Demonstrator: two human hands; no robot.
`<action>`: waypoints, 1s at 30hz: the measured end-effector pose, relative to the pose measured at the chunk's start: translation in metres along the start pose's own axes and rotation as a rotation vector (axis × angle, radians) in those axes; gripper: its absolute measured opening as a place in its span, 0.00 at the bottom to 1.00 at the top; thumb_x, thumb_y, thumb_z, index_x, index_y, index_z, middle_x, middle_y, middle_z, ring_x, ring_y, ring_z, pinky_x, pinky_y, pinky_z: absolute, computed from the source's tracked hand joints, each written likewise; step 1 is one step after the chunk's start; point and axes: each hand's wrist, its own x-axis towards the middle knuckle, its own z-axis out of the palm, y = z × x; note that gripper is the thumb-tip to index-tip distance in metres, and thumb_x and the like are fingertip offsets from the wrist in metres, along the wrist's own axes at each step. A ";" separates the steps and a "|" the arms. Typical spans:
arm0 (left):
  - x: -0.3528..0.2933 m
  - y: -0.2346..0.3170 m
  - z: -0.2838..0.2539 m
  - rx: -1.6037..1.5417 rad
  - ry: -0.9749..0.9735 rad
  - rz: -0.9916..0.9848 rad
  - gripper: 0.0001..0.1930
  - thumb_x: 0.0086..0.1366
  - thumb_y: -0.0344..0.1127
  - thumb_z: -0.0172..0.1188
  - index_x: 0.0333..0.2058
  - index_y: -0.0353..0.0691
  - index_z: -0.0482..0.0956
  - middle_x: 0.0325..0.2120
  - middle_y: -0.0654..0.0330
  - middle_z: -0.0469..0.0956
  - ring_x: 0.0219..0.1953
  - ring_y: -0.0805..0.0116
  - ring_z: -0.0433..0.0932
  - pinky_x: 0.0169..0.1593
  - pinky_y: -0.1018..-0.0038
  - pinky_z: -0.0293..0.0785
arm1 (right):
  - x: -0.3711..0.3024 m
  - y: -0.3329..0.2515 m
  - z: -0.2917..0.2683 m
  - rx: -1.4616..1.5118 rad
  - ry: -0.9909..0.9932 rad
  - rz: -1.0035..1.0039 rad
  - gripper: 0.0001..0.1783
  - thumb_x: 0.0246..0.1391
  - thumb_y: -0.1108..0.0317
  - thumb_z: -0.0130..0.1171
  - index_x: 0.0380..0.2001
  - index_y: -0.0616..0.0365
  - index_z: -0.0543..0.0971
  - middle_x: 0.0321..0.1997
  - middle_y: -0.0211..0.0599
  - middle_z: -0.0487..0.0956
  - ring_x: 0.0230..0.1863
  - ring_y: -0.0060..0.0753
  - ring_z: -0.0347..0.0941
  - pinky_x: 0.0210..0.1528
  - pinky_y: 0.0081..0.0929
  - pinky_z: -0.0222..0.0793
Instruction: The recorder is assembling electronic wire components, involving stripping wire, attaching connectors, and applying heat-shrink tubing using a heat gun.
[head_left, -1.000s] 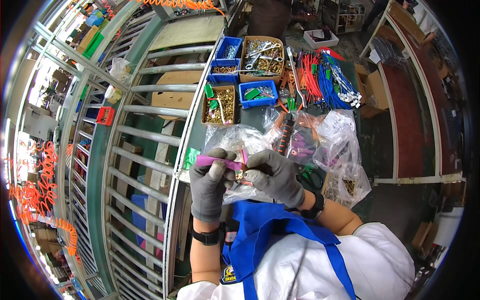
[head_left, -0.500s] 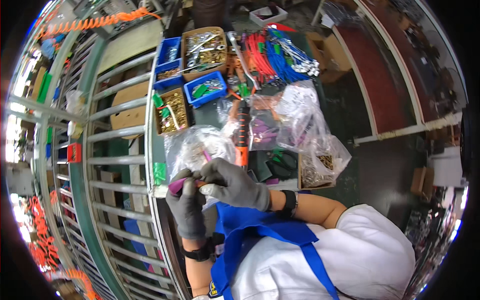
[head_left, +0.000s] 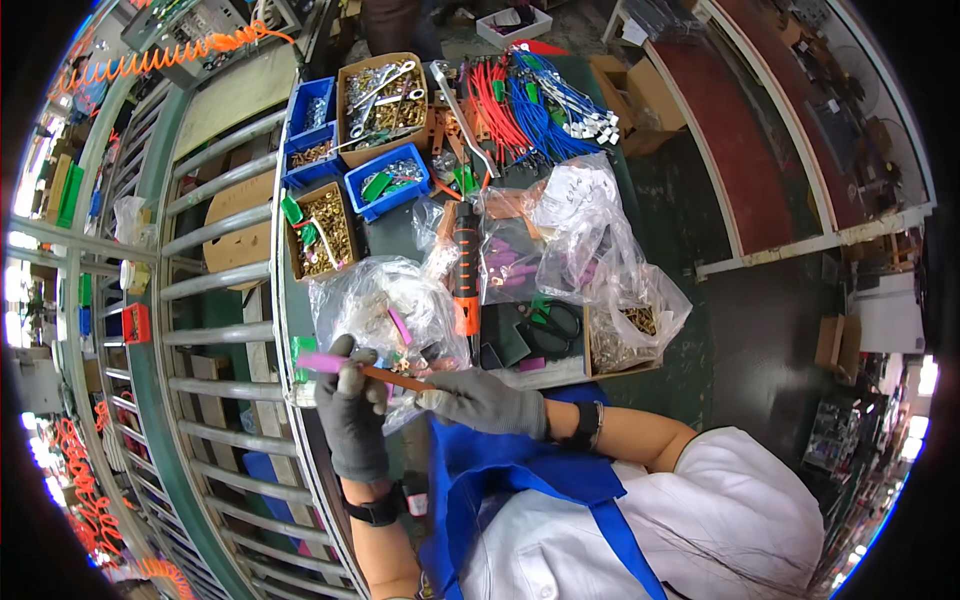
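At the near edge of the bench, a copper bar spans the two hands, which stand apart. Left hand: fingers closed where the bar meets a purple sleeve — the join itself hidden. Right hand: pinching the bare end, presumably for steadiness. Just beyond lie a clear bag and a driver, orange end nearest, probably for ready reach; farther out, blue bins keep small parts sorted.

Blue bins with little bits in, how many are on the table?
3. Two stand left of the big open cardboard box: a farther blue bin and a nearer blue bin. The third blue bin is just in front of that box. Others could be hidden.
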 end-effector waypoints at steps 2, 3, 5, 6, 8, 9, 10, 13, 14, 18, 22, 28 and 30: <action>-0.003 -0.005 -0.001 -0.068 -0.095 -0.037 0.21 0.65 0.39 0.58 0.51 0.33 0.66 0.30 0.64 0.72 0.20 0.82 0.63 0.20 0.85 0.60 | -0.006 -0.017 0.004 0.211 -0.084 0.108 0.24 0.64 0.48 0.44 0.32 0.60 0.73 0.18 0.25 0.68 0.20 0.22 0.66 0.23 0.23 0.63; -0.005 -0.007 0.001 -0.006 -0.083 -0.038 0.21 0.64 0.40 0.59 0.50 0.33 0.67 0.29 0.64 0.72 0.20 0.82 0.64 0.20 0.84 0.60 | -0.008 -0.022 0.004 0.422 -0.146 0.221 0.24 0.65 0.48 0.42 0.29 0.59 0.72 0.18 0.25 0.66 0.18 0.19 0.63 0.21 0.21 0.60; -0.007 -0.022 -0.005 -0.113 -0.253 -0.069 0.26 0.61 0.44 0.62 0.50 0.33 0.67 0.32 0.61 0.76 0.26 0.78 0.72 0.26 0.83 0.67 | -0.008 -0.028 0.002 0.509 -0.215 0.216 0.24 0.66 0.50 0.40 0.25 0.57 0.71 0.18 0.26 0.66 0.17 0.16 0.61 0.20 0.18 0.57; -0.011 -0.021 0.003 -0.083 -0.174 -0.073 0.28 0.61 0.45 0.62 0.52 0.32 0.67 0.34 0.59 0.76 0.31 0.75 0.74 0.33 0.80 0.70 | -0.008 -0.029 0.001 0.404 -0.142 0.226 0.24 0.66 0.49 0.40 0.25 0.58 0.71 0.18 0.26 0.66 0.18 0.17 0.61 0.21 0.19 0.58; -0.012 -0.025 -0.001 0.009 -0.122 -0.066 0.34 0.61 0.48 0.61 0.57 0.28 0.62 0.44 0.50 0.75 0.47 0.65 0.74 0.53 0.70 0.68 | -0.001 -0.027 0.008 0.120 0.066 0.023 0.22 0.64 0.53 0.46 0.26 0.62 0.72 0.17 0.33 0.68 0.17 0.31 0.67 0.22 0.32 0.62; -0.014 -0.018 0.008 0.104 -0.149 0.022 0.36 0.63 0.51 0.58 0.58 0.26 0.60 0.51 0.46 0.72 0.53 0.59 0.71 0.57 0.66 0.66 | 0.004 -0.022 0.009 0.119 0.044 0.021 0.22 0.64 0.53 0.46 0.26 0.62 0.72 0.17 0.33 0.68 0.17 0.31 0.67 0.22 0.32 0.62; -0.013 -0.023 0.003 0.122 -0.158 0.048 0.36 0.64 0.52 0.57 0.59 0.26 0.60 0.52 0.45 0.71 0.55 0.58 0.70 0.58 0.65 0.65 | 0.009 -0.016 0.008 -0.156 0.116 -0.131 0.21 0.63 0.55 0.48 0.27 0.63 0.73 0.17 0.39 0.70 0.19 0.39 0.69 0.23 0.36 0.63; -0.019 -0.033 -0.006 0.160 -0.186 0.031 0.33 0.68 0.51 0.50 0.59 0.26 0.60 0.52 0.44 0.70 0.53 0.59 0.71 0.59 0.64 0.64 | 0.022 -0.013 0.006 -0.509 0.131 -0.333 0.16 0.59 0.58 0.52 0.29 0.61 0.75 0.19 0.50 0.72 0.23 0.53 0.71 0.25 0.43 0.64; -0.022 -0.031 -0.007 0.159 -0.147 0.008 0.33 0.68 0.52 0.48 0.59 0.27 0.60 0.52 0.43 0.71 0.52 0.58 0.71 0.59 0.64 0.64 | 0.027 -0.006 0.011 -0.542 0.136 -0.366 0.15 0.59 0.58 0.52 0.30 0.60 0.75 0.18 0.48 0.71 0.22 0.52 0.71 0.24 0.43 0.64; -0.014 -0.027 -0.030 -0.162 0.131 0.011 0.37 0.69 0.60 0.40 0.62 0.30 0.56 0.54 0.43 0.68 0.55 0.57 0.69 0.61 0.58 0.60 | 0.032 -0.004 0.024 -0.634 0.142 -0.491 0.11 0.59 0.61 0.51 0.31 0.57 0.75 0.17 0.44 0.70 0.20 0.49 0.70 0.24 0.41 0.63; 0.007 -0.009 -0.050 -0.673 -0.201 0.073 0.23 0.69 0.45 0.49 0.57 0.37 0.64 0.44 0.57 0.74 0.51 0.60 0.71 0.59 0.58 0.65 | 0.031 -0.020 0.025 -0.063 -0.060 -0.072 0.18 0.62 0.54 0.47 0.25 0.56 0.71 0.15 0.34 0.66 0.16 0.32 0.66 0.22 0.27 0.61; 0.018 -0.002 -0.024 -0.292 -0.046 0.123 0.20 0.66 0.41 0.56 0.51 0.35 0.67 0.39 0.58 0.77 0.43 0.63 0.76 0.52 0.65 0.71 | 0.034 -0.024 0.023 0.699 -0.262 0.348 0.26 0.64 0.46 0.40 0.22 0.54 0.69 0.15 0.23 0.61 0.16 0.20 0.59 0.20 0.19 0.56; 0.019 -0.004 -0.013 -0.125 -0.011 0.075 0.23 0.65 0.43 0.58 0.51 0.33 0.67 0.35 0.55 0.79 0.40 0.63 0.78 0.48 0.69 0.72 | 0.041 -0.034 0.017 0.407 -0.126 0.275 0.26 0.64 0.48 0.42 0.22 0.57 0.71 0.13 0.29 0.63 0.16 0.25 0.62 0.20 0.24 0.59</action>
